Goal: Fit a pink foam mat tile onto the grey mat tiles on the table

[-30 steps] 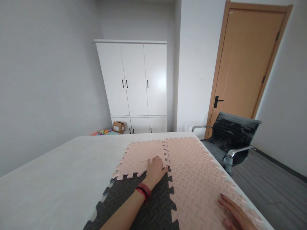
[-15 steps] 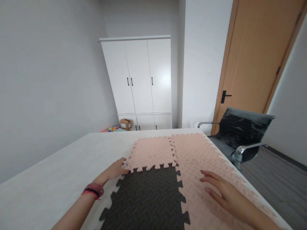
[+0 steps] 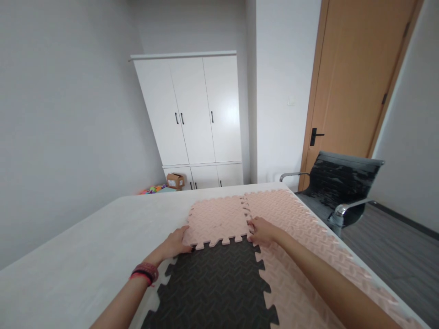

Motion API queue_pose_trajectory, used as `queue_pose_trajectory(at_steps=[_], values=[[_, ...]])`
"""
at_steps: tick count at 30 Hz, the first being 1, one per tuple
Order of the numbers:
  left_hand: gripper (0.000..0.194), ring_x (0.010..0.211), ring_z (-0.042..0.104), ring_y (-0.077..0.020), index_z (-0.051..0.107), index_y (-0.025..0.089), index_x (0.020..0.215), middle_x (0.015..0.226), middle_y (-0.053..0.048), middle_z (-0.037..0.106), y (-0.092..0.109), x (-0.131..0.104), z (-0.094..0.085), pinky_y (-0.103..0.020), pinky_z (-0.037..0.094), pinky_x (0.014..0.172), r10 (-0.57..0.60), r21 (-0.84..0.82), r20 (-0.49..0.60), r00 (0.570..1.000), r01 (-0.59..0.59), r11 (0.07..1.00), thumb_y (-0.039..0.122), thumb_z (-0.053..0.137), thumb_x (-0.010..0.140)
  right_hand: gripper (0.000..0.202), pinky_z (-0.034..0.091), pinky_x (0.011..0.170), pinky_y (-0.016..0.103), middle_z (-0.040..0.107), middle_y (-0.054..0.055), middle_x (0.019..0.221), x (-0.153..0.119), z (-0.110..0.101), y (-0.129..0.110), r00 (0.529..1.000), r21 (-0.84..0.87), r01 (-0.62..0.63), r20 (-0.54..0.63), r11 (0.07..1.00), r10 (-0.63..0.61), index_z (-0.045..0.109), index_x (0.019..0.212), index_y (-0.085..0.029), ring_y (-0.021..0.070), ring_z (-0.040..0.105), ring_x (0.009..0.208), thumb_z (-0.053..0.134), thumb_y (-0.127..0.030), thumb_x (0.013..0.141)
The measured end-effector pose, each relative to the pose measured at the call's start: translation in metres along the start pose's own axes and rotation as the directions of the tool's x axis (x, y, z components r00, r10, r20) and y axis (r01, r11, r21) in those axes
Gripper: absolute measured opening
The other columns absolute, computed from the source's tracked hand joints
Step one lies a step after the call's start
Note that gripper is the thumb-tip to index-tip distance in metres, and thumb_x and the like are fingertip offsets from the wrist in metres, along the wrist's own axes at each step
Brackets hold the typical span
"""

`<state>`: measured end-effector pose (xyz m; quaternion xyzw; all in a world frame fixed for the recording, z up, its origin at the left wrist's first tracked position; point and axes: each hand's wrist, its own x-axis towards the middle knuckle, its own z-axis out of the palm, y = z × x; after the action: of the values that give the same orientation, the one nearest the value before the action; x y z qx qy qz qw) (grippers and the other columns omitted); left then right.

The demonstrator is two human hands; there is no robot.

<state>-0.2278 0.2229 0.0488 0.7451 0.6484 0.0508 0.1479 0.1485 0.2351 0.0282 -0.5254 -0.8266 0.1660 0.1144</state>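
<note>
A white desk (image 3: 85,256) carries foam mats whose toothed edges lock together: two pink ones along its right side, a dark mat (image 3: 212,288) nearest, and a small pink mat (image 3: 217,219) beyond it. The left hand (image 3: 176,242) presses open on the small mat's near left corner, the right hand (image 3: 262,230) on its near right corner, apparently seating its teeth.

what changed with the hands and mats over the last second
The left hand slid from the seam to the small pink mat's near-left corner. The right hand left the large pink mat edge for that seam. The dark mat stayed put.
</note>
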Motion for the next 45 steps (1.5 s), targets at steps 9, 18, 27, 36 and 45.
queue_pose_trajectory(at_steps=[9,18,27,36,45], values=[[0.089,0.123,0.040,-0.0311,0.029,0.016,0.138,0.136,-0.013,0.042,-0.001,0.013,-0.004,-0.042,0.027,0.107,0.044,0.009,-0.101,0.994,-0.043,0.999,0.045,0.060,0.059,0.067,0.039,0.086,0.030,0.050,0.011,0.115,0.018,-0.005,0.011,0.997,0.040,0.032,-0.070,0.999,-0.029,0.052,0.115,-0.016,0.0232,0.049,0.104,0.074,-0.042,0.057],[0.085,0.131,0.035,-0.0288,0.030,0.018,0.140,0.145,-0.011,0.036,-0.013,0.025,0.005,-0.041,0.024,0.111,0.082,-0.084,0.040,0.996,-0.078,0.993,0.047,0.057,0.064,0.034,0.038,0.085,0.031,0.057,0.012,0.105,0.009,0.002,0.015,0.998,0.031,0.041,-0.058,0.999,-0.040,0.061,0.101,-0.015,0.0215,0.053,0.095,0.059,-0.037,0.075],[0.085,0.137,0.028,-0.0219,0.024,0.015,0.141,0.151,-0.008,0.027,-0.018,0.038,0.006,-0.034,0.019,0.115,0.130,-0.183,0.041,0.991,-0.120,0.976,0.034,0.053,0.063,0.041,0.037,0.089,0.032,0.056,0.016,0.111,0.006,0.010,0.014,0.993,0.023,0.023,-0.116,0.999,-0.020,0.058,0.108,-0.011,0.0234,0.051,0.103,0.058,-0.037,0.077],[0.087,0.137,0.029,-0.0241,0.026,0.013,0.140,0.151,-0.010,0.028,-0.022,0.045,0.005,-0.035,0.021,0.114,0.101,-0.113,0.064,0.993,-0.094,0.989,0.034,0.053,0.061,0.044,0.035,0.093,0.033,0.054,0.015,0.119,0.004,0.016,0.014,0.989,0.000,0.039,-0.140,0.999,-0.038,0.056,0.116,-0.013,0.0231,0.049,0.109,0.054,-0.038,0.080],[0.085,0.135,0.033,-0.0241,0.026,0.013,0.141,0.150,-0.011,0.031,-0.020,0.039,0.005,-0.036,0.025,0.113,0.090,0.041,0.090,0.992,-0.094,0.995,0.039,0.053,0.065,0.040,0.038,0.089,0.031,0.056,0.013,0.115,0.007,0.015,0.015,0.990,-0.036,0.035,-0.134,0.999,-0.039,0.058,0.110,-0.016,0.0219,0.052,0.106,0.057,-0.039,0.078]])
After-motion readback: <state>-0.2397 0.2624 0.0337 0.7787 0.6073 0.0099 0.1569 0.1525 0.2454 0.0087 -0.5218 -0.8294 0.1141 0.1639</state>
